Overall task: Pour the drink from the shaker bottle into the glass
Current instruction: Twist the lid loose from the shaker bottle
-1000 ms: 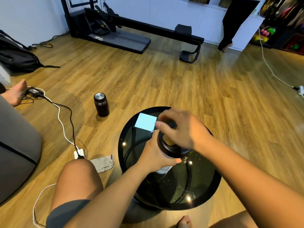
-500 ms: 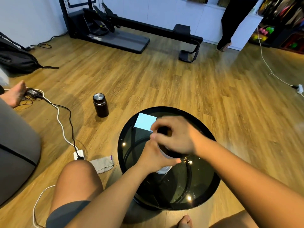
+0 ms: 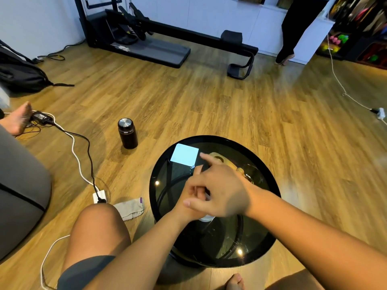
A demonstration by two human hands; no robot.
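The shaker bottle stands on the round black glass table [image 3: 270,237]; only its white base [image 3: 206,218] shows. My left hand [image 3: 186,198] is wrapped around the bottle's body from the left. My right hand [image 3: 219,191] lies over the bottle's top with its fingers spread and the index finger stretched forward, blurred by motion. It hides the black lid, so I cannot see whether it grips it. A clear glass [image 3: 252,174] stands on the table just beyond my right wrist, apart from the bottle.
A pale blue square sheet [image 3: 184,154] and a tan object [image 3: 218,159] lie at the table's far side. On the floor: a dark flask [image 3: 127,133], cables and a socket block [image 3: 100,196], a folded cloth [image 3: 130,208]. My bare knee [image 3: 98,227] is left of the table.
My right hand turned and dropped lower over the bottle's top, its fingers opening out; the black lid, visible before, is now hidden. My left hand kept its hold on the bottle.
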